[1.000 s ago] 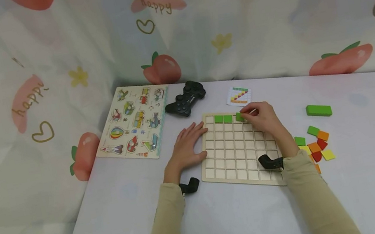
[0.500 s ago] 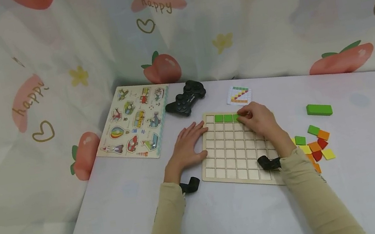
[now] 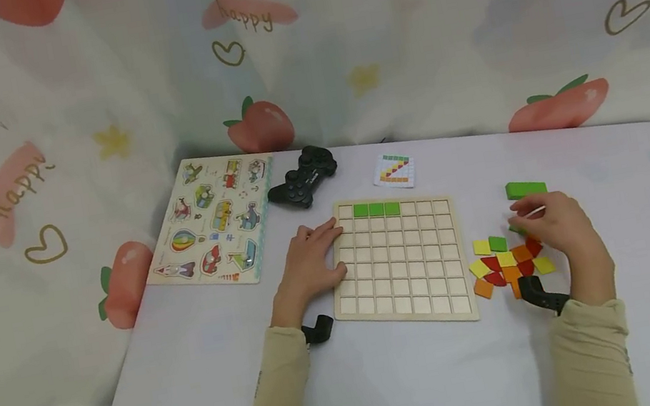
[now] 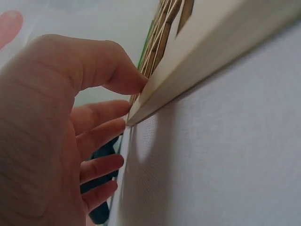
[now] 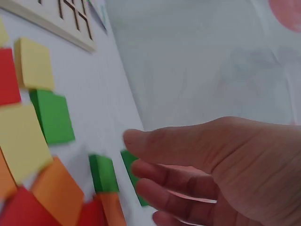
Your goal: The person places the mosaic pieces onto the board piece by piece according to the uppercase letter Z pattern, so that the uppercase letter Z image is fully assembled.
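Note:
The left hand [image 3: 303, 265] rests at the left edge of a wooden grid board [image 3: 398, 270], its thumb and fingertips against the frame. In the left wrist view its fingers [image 4: 101, 167] are spread along the board's edge. Three green square tiles [image 3: 376, 209] sit side by side in the board's far row. Over to the right, the right hand [image 3: 557, 224] hovers above a green tile [image 5: 104, 173] at the far side of a loose pile. Its thumb and fingers are apart with nothing between them. Yellow, orange and red tiles [image 3: 507, 259] lie below it.
A long green block [image 3: 526, 188] stands behind the right hand. A small pattern card [image 3: 394, 171] lies beyond the board. At the back left are a black game controller [image 3: 303, 178] and a vehicle picture puzzle [image 3: 211, 223]. A printed curtain [image 3: 384, 18] hangs behind the table.
The right hand set a third green tile beside the other two, let go and moved right to the loose tiles. The left hand stays at the board's edge. The head view has shifted slightly.

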Demonstrator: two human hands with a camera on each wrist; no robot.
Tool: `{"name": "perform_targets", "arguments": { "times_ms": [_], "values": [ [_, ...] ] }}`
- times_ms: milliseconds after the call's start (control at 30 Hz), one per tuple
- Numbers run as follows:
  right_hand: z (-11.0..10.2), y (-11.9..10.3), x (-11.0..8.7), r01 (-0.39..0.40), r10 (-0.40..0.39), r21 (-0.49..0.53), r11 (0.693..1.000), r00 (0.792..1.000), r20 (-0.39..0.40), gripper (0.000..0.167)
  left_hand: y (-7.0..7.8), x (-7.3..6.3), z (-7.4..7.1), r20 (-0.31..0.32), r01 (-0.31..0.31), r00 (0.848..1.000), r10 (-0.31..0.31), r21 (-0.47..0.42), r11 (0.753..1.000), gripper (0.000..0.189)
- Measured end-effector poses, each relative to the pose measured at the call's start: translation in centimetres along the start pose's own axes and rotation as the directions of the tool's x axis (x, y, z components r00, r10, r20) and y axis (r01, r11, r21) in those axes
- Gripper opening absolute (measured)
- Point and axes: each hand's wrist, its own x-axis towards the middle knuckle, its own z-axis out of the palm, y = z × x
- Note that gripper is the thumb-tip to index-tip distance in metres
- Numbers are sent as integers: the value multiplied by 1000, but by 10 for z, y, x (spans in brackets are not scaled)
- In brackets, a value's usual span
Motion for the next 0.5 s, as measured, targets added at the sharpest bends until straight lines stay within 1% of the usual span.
{"name": "perform_targets", "arguments": {
  "times_ms": [67,167,300,400,500],
  "values": [
    [-4,10,-4,-3,2,17,1000,999,49,48,-2,-3,-1,2,2,1000,-2,6,1000,66],
    [-7,19,-6,-23,20,32,999,996,90,53,-3,-4,-2,-12,-32,999,31,-13,999,65],
    [-7,24,-3,-23,19,35,999,994,104,52,-4,-3,-3,-43,-67,997,65,-69,995,65],
    [-6,24,-1,-27,24,31,999,995,97,50,-6,-2,0,-56,-76,996,70,-118,990,64],
    [-3,25,0,-39,36,27,999,996,87,47,-10,-1,4,-83,-79,994,66,-175,981,61]
  ]
}}
